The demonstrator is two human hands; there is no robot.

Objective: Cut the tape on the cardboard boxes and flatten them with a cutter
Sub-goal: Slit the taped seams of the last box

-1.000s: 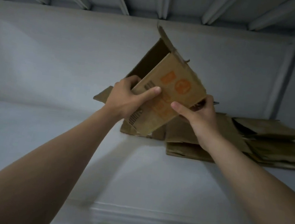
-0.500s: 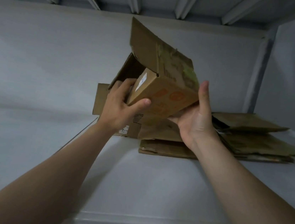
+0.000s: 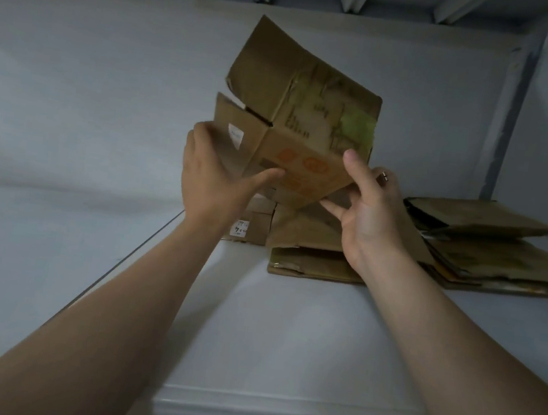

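The left hand grips the cardboard box by its left side, thumb across the front, and holds it tilted in the air above the white shelf. The right hand is spread, thumb and forefinger touching the box's lower right corner. A small metal bit shows at its knuckles; what it is cannot be told. The box bears orange round marks, a white sticker, a green patch and unreadable dark print. Flattened cardboard lies stacked behind.

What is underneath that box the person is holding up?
Flattened cardboard lies stacked on the white shelf below the held box. The box and the right hand cover much of it.
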